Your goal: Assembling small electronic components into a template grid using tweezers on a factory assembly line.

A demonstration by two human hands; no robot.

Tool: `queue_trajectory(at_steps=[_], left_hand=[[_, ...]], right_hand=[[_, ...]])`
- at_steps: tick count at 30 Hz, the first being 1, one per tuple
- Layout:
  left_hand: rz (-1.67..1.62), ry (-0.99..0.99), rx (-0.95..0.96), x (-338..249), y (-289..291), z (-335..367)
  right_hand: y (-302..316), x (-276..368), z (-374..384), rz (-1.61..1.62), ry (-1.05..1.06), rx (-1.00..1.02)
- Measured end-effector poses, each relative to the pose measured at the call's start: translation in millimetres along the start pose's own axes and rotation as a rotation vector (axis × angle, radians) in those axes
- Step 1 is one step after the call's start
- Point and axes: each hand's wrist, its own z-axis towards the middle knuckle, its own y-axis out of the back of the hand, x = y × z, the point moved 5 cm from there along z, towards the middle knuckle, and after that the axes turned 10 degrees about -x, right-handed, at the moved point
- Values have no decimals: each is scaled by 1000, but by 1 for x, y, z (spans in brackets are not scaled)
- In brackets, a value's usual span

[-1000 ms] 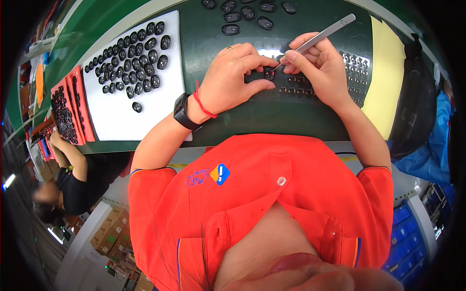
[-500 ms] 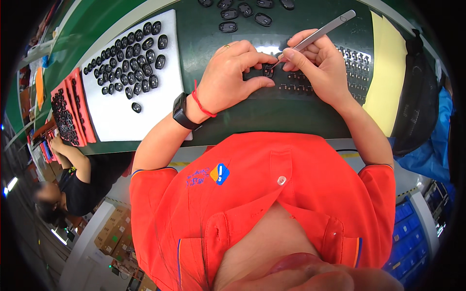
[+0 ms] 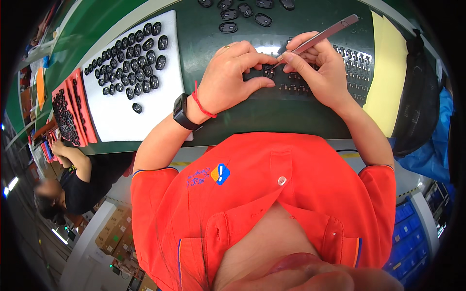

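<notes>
My left hand (image 3: 233, 72), with a watch on its wrist, is closed on a small black plastic shell (image 3: 267, 71) between thumb and fingers. In my right hand (image 3: 318, 70) is a pair of metal tweezers (image 3: 335, 33), its wide end pointing up to the right. The tweezers' tips reach down to the shell; whether they pinch anything is too small to tell. Beneath and beside my right hand lies a sheet with rows of small metal parts (image 3: 358, 72).
To the left, a white foam sheet (image 3: 160, 104) bears many black oval shells. Red trays (image 3: 87, 116) of dark parts stand beyond it, near a co-worker's arm (image 3: 77, 160). More black shells (image 3: 263, 19) lie at the far side. Yellow paper (image 3: 388, 72) and a black bag (image 3: 417, 106) are at right.
My right hand and the tweezers have shifted slightly, the tweezers' upper end tilting a little down and to the right. My left hand keeps its place on the shell.
</notes>
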Motion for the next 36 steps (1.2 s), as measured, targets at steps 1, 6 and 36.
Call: queue_trajectory(at_steps=[1,6,36], left_hand=[[3,14,13,0,0,0],[22,6,14,3,0,-1],[6,23,27,3,0,-2]], right_hand=[[0,2,0,-23,36,-5],[0,13,-4,-192,219,29],[4,10,-6,17,154,48]])
